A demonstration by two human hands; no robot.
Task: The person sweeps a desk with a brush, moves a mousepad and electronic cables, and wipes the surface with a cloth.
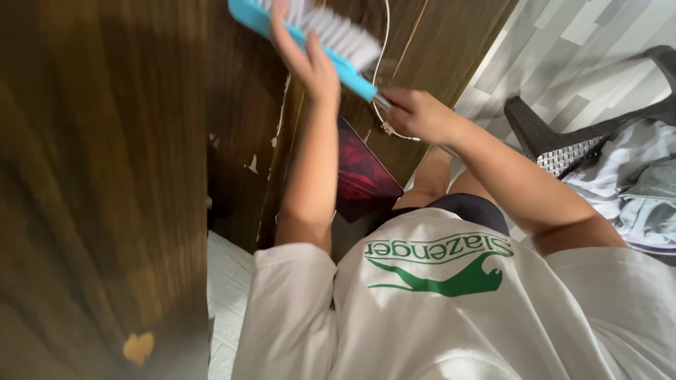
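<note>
Two hands are working one tool as I am watching through the head camera: a turquoise plastic brush (331, 53) with pale grey-white bristles, held up against a dark wooden wardrobe panel (98, 176). My left hand (310, 63) is lying over the head of the brush, fingers spread along its back and pressing rather than clenching. My right hand (415, 112) is closing around the handle end, just beyond the left hand's heel, with a thin white cable (384, 42) hanging right beside its knuckles.

I am judging the brush to be light and stiff in the body, its smooth plastic a little slippery, while the bristles are giving softly under pressure. The handle is the sound place to take it; the flat back of the head is taking a steadying palm well.

Below the left forearm a dark red tablet-like slab (359, 176) is leaning against the wood. Well off beyond the right elbow, a black woven chair (556, 141) is carrying crumpled pale clothes (634, 183).
</note>
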